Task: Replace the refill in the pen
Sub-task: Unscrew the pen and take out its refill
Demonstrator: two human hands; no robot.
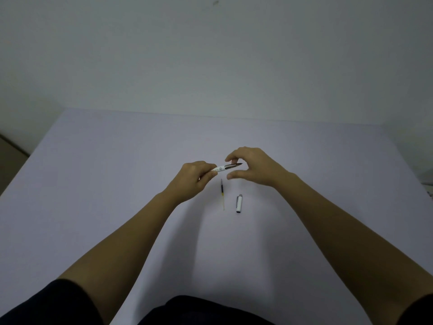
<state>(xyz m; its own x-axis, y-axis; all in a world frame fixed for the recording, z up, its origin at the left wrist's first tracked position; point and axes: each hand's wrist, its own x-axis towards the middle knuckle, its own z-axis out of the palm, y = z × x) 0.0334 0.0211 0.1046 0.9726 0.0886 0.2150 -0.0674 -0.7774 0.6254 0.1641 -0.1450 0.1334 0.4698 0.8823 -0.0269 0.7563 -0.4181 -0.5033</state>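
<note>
Hands meet above a pale table (117, 184). Left hand (195, 178) is closed around the white pen (226, 167), whose dark tip end points right. Right hand (251, 166) hovers at that tip, thumb and fingers curved apart, and seems not to grip it. Below, a refill (222, 194) lies on the table, with the cap (239, 203) just to its right.
</note>
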